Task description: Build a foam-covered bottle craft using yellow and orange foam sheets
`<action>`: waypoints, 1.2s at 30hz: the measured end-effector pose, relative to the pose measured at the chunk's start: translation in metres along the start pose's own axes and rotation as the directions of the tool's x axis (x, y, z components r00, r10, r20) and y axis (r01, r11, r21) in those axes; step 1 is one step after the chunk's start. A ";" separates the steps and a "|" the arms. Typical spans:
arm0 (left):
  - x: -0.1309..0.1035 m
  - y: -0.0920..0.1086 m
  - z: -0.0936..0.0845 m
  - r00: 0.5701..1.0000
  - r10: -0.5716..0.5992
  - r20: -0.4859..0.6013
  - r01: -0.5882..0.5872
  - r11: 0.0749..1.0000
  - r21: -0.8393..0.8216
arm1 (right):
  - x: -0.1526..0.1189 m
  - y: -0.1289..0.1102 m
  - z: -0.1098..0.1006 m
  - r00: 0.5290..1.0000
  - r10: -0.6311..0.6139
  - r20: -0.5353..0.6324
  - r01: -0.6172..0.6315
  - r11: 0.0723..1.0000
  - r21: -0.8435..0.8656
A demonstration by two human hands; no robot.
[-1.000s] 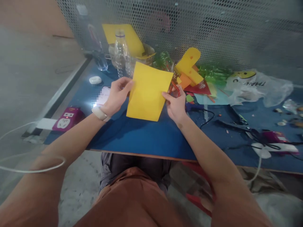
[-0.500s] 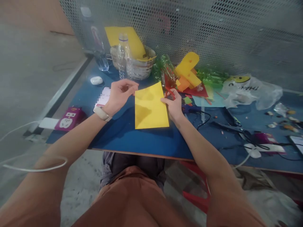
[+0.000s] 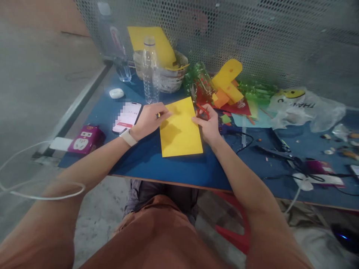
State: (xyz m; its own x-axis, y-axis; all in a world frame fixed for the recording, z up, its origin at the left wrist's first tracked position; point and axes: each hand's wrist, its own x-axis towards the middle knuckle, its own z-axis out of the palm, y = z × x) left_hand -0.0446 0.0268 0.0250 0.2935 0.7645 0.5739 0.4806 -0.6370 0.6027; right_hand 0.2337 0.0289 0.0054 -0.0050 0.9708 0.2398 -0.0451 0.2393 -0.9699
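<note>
A yellow sheet [image 3: 181, 130] lies over the blue table near its front edge, between my hands. My left hand [image 3: 151, 118] is at the sheet's upper left edge, its thumb and fingers pressed together over the sheet; whether anything is pinched there is too small to tell. My right hand [image 3: 209, 121] is wrapped round red-handled scissors [image 3: 202, 111] at the sheet's right edge, with the thumb near the paper. The scissor blades cannot be made out.
A phone [image 3: 127, 117], a white case [image 3: 116, 93] and a purple power socket [image 3: 86, 140] sit at the left. Behind stand a clear bottle [image 3: 150, 74] and a basket [image 3: 171, 80]. Yellow cutouts [image 3: 227, 80], a plastic bag [image 3: 294, 108] and cables lie right.
My left hand has moved down and right, onto the sheet's upper left part, uncovering more of the phone. My right hand still holds the scissors. The view has shifted slightly.
</note>
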 end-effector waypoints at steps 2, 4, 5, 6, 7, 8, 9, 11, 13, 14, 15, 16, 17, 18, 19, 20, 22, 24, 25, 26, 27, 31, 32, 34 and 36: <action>-0.001 -0.004 0.001 1.000 0.007 0.009 -0.007 0.999 0.031 | 0.001 0.000 0.000 0.999 -0.039 -0.017 0.039 0.999 0.024; -0.002 -0.006 0.000 1.000 0.000 0.007 -0.001 0.999 0.040 | 0.001 0.000 0.000 0.997 -0.071 -0.029 0.072 0.997 0.020; -0.002 -0.006 0.000 1.000 -0.004 0.006 0.004 0.999 0.040 | 0.001 0.001 -0.001 0.997 -0.078 -0.023 0.078 0.997 0.009; -0.003 -0.006 -0.001 1.000 -0.008 0.004 0.008 0.999 0.039 | 0.001 0.001 -0.001 0.997 -0.080 -0.014 0.080 0.997 -0.003; -0.003 -0.006 -0.001 1.000 -0.011 0.004 0.011 0.999 0.036 | 0.001 0.002 0.000 0.997 -0.077 -0.004 0.077 0.997 -0.009; -0.003 -0.005 -0.001 1.000 -0.009 0.004 0.008 1.000 0.027 | 0.001 0.002 0.000 0.997 -0.071 0.003 0.071 0.997 -0.008; -0.003 -0.004 0.000 1.000 -0.004 0.007 0.003 1.000 0.015 | 0.001 0.003 0.000 0.998 -0.064 0.007 0.064 0.998 -0.001; -0.003 -0.003 0.001 1.000 0.011 0.009 -0.011 1.000 -0.004 | 0.000 0.003 0.001 0.999 -0.052 0.011 0.052 0.999 0.015; -0.002 -0.003 0.001 1.000 0.019 -0.008 -0.019 1.000 -0.006 | -0.001 0.001 0.003 0.998 -0.055 0.010 0.054 0.998 0.025; -0.002 -0.003 0.001 0.999 0.018 -0.028 -0.018 1.000 -0.001 | -0.001 0.000 0.003 0.998 -0.060 0.006 0.060 0.998 0.037; -0.001 -0.003 0.000 0.999 0.016 -0.047 -0.016 1.000 0.006 | -0.001 -0.001 0.003 0.998 -0.065 0.000 0.064 0.997 0.052; -0.001 -0.003 -0.001 0.998 0.013 -0.061 -0.012 1.000 0.016 | -0.001 -0.002 0.003 0.998 -0.067 -0.001 0.066 0.996 0.067; 0.000 -0.002 -0.002 0.997 0.008 -0.071 -0.006 1.000 0.029 | -0.001 -0.003 0.002 0.998 -0.066 0.007 0.066 0.995 0.076; 0.000 -0.002 -0.003 0.997 0.008 -0.077 -0.005 0.999 0.044 | -0.001 -0.004 0.001 0.998 -0.065 0.025 0.063 0.995 0.077; 0.000 -0.002 -0.004 0.997 0.016 -0.080 -0.011 0.998 0.063 | -0.001 -0.005 0.000 0.997 -0.062 0.053 0.058 0.996 0.069; 0.000 -0.001 -0.004 0.996 0.030 -0.086 -0.022 0.996 0.083 | 0.000 -0.006 -0.002 0.995 -0.058 0.082 0.053 0.997 0.058; 0.000 -0.002 -0.002 0.992 0.056 -0.110 -0.043 0.992 0.115 | 0.000 -0.008 -0.005 0.991 -0.054 0.120 0.048 0.997 0.054; 0.000 -0.003 0.002 0.992 0.054 -0.114 -0.042 0.993 0.109 | 0.000 -0.010 -0.007 0.989 -0.062 0.132 0.053 0.996 0.073; -0.001 -0.003 0.004 0.995 0.031 -0.094 -0.023 0.996 0.088 | 0.000 -0.011 -0.008 0.987 -0.075 0.139 0.064 0.995 0.082; -0.001 -0.003 0.005 0.998 -0.004 -0.057 0.007 0.998 0.061 | -0.001 -0.012 -0.009 0.985 -0.089 0.150 0.077 0.993 0.085; -0.001 -0.003 0.006 0.999 -0.041 -0.001 0.041 0.998 0.038 | -0.001 -0.013 -0.010 0.981 -0.100 0.166 0.088 0.993 0.080; 0.000 0.003 0.003 0.971 -0.135 0.196 0.136 0.991 0.008 | 0.003 -0.016 -0.017 0.974 -0.132 0.184 0.125 0.991 0.045; 0.000 0.005 0.002 0.963 -0.153 0.221 0.160 0.987 -0.011 | 0.005 -0.016 -0.020 0.974 -0.156 0.163 0.151 0.988 0.039; 0.000 0.005 0.001 0.949 -0.201 0.241 0.220 0.974 -0.055 | 0.010 -0.016 -0.024 0.968 -0.233 0.091 0.232 0.973 0.013; -0.001 0.002 0.002 0.950 -0.240 0.201 0.259 0.963 -0.074 | 0.013 -0.018 -0.026 0.942 -0.334 -0.026 0.332 0.941 -0.066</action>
State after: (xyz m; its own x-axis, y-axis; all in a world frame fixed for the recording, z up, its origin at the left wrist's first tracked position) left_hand -0.0419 0.0248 0.0245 0.3294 0.8988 0.2893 0.4773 -0.4229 0.7703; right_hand 0.2609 0.0381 0.0249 0.0363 0.8353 0.5485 0.0216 0.5481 -0.8361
